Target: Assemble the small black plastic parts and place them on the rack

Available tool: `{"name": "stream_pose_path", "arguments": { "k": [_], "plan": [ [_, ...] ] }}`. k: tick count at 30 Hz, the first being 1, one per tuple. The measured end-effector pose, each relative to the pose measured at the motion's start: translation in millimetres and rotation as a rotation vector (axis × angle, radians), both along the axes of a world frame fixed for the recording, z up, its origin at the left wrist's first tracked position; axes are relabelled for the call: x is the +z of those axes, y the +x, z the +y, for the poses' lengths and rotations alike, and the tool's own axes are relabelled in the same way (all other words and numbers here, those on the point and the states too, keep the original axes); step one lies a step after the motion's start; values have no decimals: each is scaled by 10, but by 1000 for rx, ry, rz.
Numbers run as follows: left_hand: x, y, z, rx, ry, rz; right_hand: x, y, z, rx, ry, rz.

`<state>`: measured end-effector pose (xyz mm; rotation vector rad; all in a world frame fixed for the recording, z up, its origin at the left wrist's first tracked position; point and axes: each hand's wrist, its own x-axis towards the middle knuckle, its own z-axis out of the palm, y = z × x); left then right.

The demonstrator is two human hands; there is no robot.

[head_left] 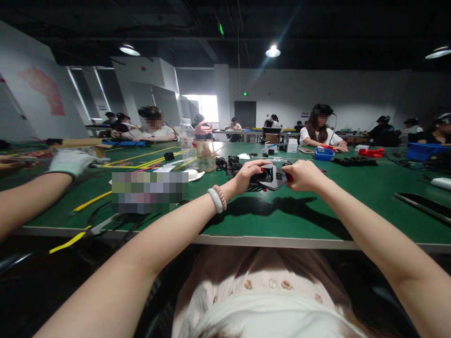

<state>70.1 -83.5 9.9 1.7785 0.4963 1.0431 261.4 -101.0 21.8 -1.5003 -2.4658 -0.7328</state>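
Above the green tabletop, my left hand is closed round a black and grey plastic part with a round black opening on its left side. The grey face of this part is angular and tilted toward me. At its right end my right hand makes a fist round a small black and red piece, which meets the part. Fingers hide most of that piece, so I cannot tell its kind. The shadow of both hands falls on the table just below them.
A clear bottle and a pink-lidded drinking bottle stand left of my hands. Black parts lie behind. A blue bin is beyond, and a phone lies right. At left reaches another person's gloved hand.
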Motion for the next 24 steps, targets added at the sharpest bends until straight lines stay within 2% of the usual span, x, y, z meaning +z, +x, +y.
{"name": "stream_pose_path", "arguments": {
  "k": [9,24],
  "plan": [
    [-43,34,4,-8,31,3,-37,-10,11,18,-4,-14],
    [-18,6,-9,29,74,58,-111,-67,20,77,-8,-14]
  ]
}}
